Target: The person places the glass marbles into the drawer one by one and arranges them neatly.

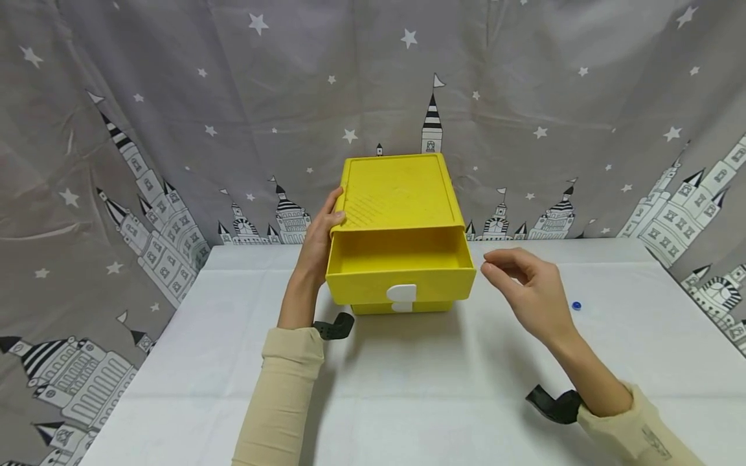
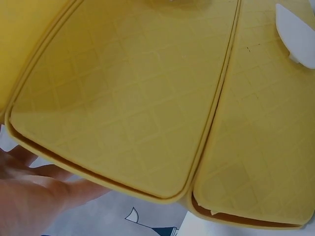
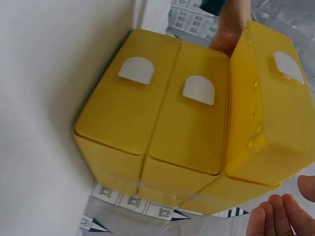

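A yellow drawer cabinet [image 1: 402, 191] stands on the table, with three stacked drawers showing in the right wrist view. Its top drawer [image 1: 361, 286] is pulled out toward me, the yellow inside in sight; the two lower drawers [image 3: 125, 105] are pushed in. White tabs [image 1: 402, 293] serve as drawer handles. My left hand [image 1: 319, 243] rests against the cabinet's left side, thumb near the top edge, fingers partly hidden behind it. Just right of the pulled-out drawer, my right hand [image 1: 533, 291] hovers with bent fingers and thumb apart, and nothing shows between them.
A small round blue piece [image 1: 576, 305] lies on the white tablecloth [image 1: 408, 401], right of my right hand. Behind the table hangs a grey curtain [image 1: 303, 116] printed with stars and castles. Black straps [image 1: 556, 404] circle both wrists.
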A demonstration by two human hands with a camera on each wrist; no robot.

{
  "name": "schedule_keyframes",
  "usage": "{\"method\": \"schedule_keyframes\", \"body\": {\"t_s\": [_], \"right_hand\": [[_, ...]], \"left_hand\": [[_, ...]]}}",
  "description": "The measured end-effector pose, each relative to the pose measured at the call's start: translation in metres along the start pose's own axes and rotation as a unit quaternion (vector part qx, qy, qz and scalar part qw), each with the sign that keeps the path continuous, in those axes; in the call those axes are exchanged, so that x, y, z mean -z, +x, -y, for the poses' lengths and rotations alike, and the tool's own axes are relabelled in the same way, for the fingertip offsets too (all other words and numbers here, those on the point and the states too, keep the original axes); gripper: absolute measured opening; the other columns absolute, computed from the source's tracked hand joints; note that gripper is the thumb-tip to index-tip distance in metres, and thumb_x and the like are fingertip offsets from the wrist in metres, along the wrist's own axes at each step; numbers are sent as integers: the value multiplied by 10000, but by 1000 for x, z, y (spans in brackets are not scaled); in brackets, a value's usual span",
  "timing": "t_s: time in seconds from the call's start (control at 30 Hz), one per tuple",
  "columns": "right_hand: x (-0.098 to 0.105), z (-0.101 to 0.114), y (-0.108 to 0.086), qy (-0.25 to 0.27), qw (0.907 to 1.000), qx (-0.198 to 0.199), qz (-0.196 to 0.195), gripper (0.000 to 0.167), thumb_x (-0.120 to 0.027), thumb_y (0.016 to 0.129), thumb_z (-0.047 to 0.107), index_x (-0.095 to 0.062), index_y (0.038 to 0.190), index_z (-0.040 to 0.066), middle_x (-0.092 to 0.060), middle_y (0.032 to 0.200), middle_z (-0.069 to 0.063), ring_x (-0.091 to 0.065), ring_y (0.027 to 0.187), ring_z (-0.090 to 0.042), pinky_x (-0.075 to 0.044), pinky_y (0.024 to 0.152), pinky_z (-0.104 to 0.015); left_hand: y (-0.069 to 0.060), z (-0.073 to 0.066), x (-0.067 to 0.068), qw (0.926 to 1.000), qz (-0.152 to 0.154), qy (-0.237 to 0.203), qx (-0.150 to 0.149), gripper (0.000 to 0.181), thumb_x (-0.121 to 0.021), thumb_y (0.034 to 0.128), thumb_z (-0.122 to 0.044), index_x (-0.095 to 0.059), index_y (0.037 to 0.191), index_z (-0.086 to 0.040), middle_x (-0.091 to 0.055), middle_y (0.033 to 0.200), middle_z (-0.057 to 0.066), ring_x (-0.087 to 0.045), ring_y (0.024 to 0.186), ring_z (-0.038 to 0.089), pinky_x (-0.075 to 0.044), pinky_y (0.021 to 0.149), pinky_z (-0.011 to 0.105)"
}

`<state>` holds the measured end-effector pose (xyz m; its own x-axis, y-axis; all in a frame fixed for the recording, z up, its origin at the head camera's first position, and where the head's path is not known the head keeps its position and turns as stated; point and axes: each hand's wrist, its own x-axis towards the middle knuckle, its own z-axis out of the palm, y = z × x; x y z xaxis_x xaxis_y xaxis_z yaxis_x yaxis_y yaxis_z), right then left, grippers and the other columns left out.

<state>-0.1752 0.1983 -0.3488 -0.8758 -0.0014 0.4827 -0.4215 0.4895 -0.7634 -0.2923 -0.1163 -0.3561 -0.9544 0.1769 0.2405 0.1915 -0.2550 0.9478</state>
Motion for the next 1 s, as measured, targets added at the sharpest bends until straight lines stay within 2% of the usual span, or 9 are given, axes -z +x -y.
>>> {"method": "schedule_keyframes", "body": {"t_s": [0.43, 0.63, 1.0], "right_hand": [[10, -22, -16, -258, 9986, -418, 176, 249, -644, 961, 177, -693, 1144, 15, -682, 1069, -100, -591, 909, -24, -443, 811, -139], [14, -28, -21, -314, 9982, -465, 213, 240, -652, 955, 184, -694, 1115, 10, -684, 1039, -87, -604, 890, -22, -448, 806, -132], [24, -41, -28, -656, 9972, -365, 63, 226, -658, 950, 187, -702, 1090, 15, -685, 1008, -74, -584, 886, -5, -441, 789, -133]], "left_hand": [[-1, -2, 0, 9999, 82, 38, 69, 657, -452, 930, -260, -278, 1563, -276, -280, 1565, -22, -445, 1251, 211, -355, 1051, 392], [-2, -4, 0, 9998, 117, 84, 144, 654, -451, 934, -258, -270, 1562, -293, -266, 1570, -26, -456, 1239, 214, -386, 1019, 376], [-2, -6, -5, 9999, -13, 98, 74, 644, -435, 948, -230, -274, 1569, -278, -203, 1604, -36, -355, 1350, 191, -302, 1097, 397]]}}
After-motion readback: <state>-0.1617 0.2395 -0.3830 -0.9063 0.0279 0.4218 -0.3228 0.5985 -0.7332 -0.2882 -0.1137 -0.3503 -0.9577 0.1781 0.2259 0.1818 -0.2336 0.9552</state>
